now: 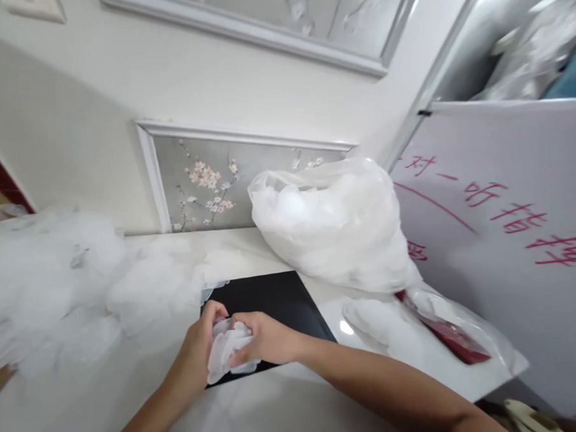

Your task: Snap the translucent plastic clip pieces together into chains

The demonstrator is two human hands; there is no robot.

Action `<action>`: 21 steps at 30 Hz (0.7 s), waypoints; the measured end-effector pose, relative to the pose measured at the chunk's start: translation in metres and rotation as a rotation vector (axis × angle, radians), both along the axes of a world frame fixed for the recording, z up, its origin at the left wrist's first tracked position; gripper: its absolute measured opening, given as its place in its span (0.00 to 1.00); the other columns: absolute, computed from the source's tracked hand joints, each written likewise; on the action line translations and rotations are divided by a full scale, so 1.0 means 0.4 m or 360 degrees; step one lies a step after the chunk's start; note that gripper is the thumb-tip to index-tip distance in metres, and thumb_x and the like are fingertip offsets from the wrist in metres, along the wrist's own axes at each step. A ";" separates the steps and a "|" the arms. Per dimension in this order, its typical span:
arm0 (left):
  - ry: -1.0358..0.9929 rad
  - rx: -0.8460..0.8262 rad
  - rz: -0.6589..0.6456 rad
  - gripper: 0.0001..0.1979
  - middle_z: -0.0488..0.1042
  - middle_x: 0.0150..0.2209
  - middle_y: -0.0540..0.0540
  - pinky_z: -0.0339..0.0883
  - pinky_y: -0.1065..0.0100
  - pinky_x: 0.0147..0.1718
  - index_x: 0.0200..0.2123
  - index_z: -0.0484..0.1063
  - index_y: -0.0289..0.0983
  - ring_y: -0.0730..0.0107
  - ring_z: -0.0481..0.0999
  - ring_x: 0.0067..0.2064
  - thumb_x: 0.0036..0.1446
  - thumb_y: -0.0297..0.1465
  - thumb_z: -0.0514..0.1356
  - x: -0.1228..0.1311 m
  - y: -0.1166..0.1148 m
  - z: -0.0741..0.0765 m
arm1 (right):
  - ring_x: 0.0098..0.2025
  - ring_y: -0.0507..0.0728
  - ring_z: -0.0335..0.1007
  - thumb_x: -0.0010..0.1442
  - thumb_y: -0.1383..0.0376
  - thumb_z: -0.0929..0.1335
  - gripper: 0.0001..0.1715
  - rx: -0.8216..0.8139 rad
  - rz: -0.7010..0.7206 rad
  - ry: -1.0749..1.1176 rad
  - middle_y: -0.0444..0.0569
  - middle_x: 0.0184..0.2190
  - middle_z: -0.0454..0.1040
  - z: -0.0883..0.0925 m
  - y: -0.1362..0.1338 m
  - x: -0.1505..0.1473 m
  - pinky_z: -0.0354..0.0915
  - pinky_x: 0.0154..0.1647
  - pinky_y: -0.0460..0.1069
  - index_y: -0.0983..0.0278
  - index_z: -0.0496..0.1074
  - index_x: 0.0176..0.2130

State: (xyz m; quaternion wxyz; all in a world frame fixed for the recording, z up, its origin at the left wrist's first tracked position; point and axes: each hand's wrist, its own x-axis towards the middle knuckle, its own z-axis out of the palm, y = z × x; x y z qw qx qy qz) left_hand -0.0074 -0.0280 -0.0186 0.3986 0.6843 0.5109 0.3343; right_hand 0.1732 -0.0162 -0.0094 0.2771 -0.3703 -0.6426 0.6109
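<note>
Both my hands meet over a black square mat (277, 299) on the white table (287, 407). My left hand (198, 347) and my right hand (264, 337) are closed together on a small crumpled piece of thin white material (227, 352), pinching it between fingers and thumbs. Just behind and right of them stands a large clear plastic bag (331, 227) stuffed with more white pieces. A loose heap of the same white pieces (66, 289) spreads over the table's left side.
A whiteboard with red handwriting (503, 232) leans at the right. A flat clear bag holding something red (446, 333) lies by the table's right edge. Framed flower panels (210, 181) hang on the wall behind.
</note>
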 end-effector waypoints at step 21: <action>-0.0312 0.0178 0.0417 0.13 0.76 0.46 0.43 0.68 0.62 0.40 0.40 0.74 0.41 0.58 0.74 0.44 0.53 0.39 0.62 -0.075 0.049 0.061 | 0.43 0.62 0.71 0.44 0.61 0.72 0.32 0.0777 -0.1703 -0.0576 0.50 0.40 0.72 0.378 0.345 0.370 0.67 0.43 0.56 0.61 0.63 0.49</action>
